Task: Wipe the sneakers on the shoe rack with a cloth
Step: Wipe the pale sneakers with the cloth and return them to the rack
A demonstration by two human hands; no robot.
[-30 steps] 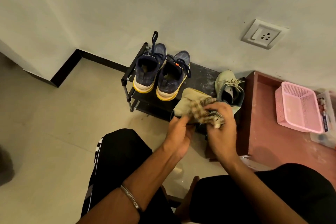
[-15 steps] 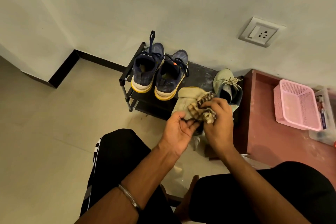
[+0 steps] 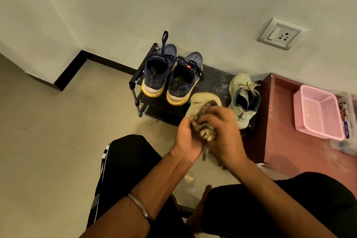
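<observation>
**Two hands, one pale sneaker, much of it covered**

Most of the pale sneaker (image 3: 202,98) is hidden: only its toe end shows at twelve o'clock from the hands, held up in front of the shoe rack (image 3: 214,81). The left hand (image 3: 186,139) curls round the sneaker from the nine o'clock side. The right hand (image 3: 222,131) presses a bunched, mottled cloth (image 3: 204,131) against the shoe, fingers bent over it. Which part of the shoe the cloth touches cannot be made out.

Its mate, a pale green sneaker (image 3: 243,98), stands on the rack's top shelf at two o'clock from the hands. A pair of navy sneakers (image 3: 170,77) with yellow soles stands at eleven o'clock on the same dusty black shelf. The lower shelves are mostly hidden.

At three o'clock, a reddish cabinet (image 3: 280,141) carries a pink basket (image 3: 318,114); a clear container beside it is cut off by the edge. Beige floor tiles (image 3: 48,141) meet a pale wall bearing a socket plate (image 3: 282,35).
</observation>
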